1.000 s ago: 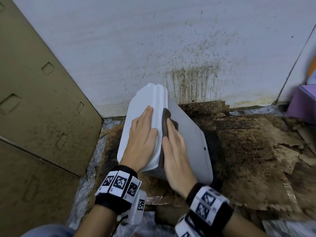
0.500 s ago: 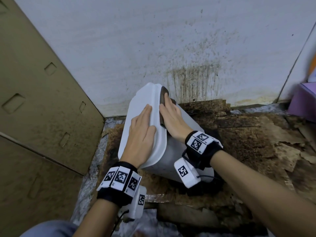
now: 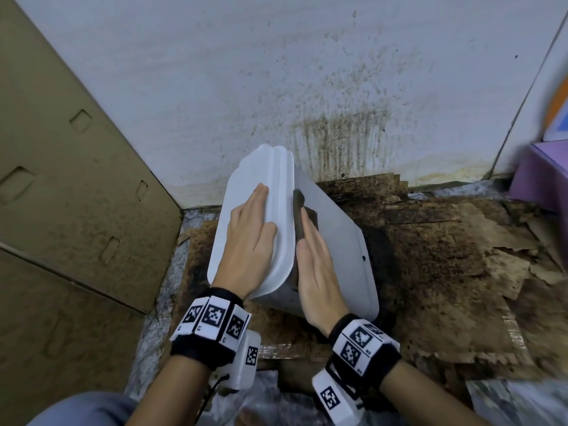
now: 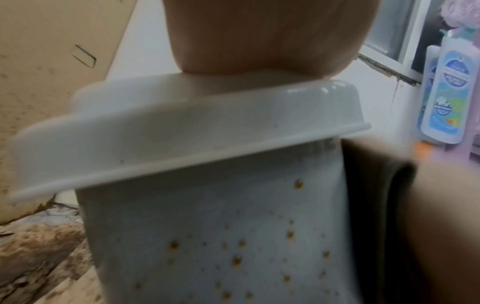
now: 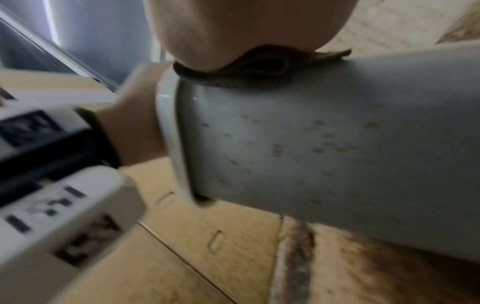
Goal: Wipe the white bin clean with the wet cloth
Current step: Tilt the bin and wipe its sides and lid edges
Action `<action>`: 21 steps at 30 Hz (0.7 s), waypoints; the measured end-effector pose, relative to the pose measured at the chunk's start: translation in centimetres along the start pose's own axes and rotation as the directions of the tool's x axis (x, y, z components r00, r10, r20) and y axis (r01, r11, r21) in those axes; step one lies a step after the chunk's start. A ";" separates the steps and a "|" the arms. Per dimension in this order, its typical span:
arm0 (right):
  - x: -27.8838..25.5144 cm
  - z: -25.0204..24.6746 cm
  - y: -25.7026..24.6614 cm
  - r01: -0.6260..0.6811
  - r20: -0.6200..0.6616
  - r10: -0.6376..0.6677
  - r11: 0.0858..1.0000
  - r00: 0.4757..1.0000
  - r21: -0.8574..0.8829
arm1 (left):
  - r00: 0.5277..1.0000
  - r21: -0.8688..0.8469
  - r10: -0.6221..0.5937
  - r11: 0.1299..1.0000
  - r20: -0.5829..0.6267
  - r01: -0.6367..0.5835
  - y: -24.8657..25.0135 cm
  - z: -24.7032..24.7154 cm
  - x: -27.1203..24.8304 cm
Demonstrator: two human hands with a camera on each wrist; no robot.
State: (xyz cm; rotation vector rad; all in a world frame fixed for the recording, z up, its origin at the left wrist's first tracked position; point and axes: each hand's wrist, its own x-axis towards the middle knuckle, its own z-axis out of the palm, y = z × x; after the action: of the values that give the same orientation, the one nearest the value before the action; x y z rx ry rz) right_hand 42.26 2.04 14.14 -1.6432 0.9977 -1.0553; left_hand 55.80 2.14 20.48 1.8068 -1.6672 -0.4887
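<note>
The white bin (image 3: pixel 335 241) stands tilted on the dirty floor, its lid (image 3: pixel 246 192) turned to the left. My left hand (image 3: pixel 249 238) lies flat on the lid with straight fingers and steadies it. My right hand (image 3: pixel 316 262) presses a dark grey-brown cloth (image 3: pixel 302 210) flat against the bin's side just under the lid's rim. In the left wrist view the bin wall (image 4: pixel 221 246) carries brown specks, and the cloth (image 4: pixel 374 185) sits at its right edge. The right wrist view shows the cloth (image 5: pixel 249 74) squeezed between palm and bin (image 5: pixel 324 144).
A stained white wall (image 3: pixel 307 87) rises right behind the bin. A brown cardboard panel (image 3: pixel 61 179) leans at the left. Wet, torn cardboard (image 3: pixel 445 256) covers the floor to the right. A purple box (image 3: pixel 541 176) stands at the far right, with bottles (image 4: pixel 441 92) nearby.
My right hand has slid the cloth back down the bin's side from near the top rim towards me. The left hand has stayed flat on the lid.
</note>
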 end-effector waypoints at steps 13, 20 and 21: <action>-2.7 -5.1 12.2 -0.335 0.026 0.352 0.909 0.936 -0.248 | 1.000 -0.053 -0.022 0.998 -0.016 0.021 -0.2 -0.3 -0.2; -2.8 -5.4 13.1 -0.514 -0.046 0.512 0.857 0.858 -0.048 | 1.000 -0.036 -0.010 0.999 -0.022 0.010 0.1 -0.1 -0.1; -2.7 -5.3 13.1 -0.519 -0.065 0.517 0.854 0.853 -0.016 | 1.000 -0.035 -0.010 0.999 -0.022 0.009 0.1 -0.1 -0.1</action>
State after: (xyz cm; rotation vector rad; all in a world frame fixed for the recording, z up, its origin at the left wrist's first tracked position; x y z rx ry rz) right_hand 34.49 -0.21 2.20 -1.2586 1.4063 -0.7198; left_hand 55.72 2.27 20.60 1.7892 -1.6261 -0.4972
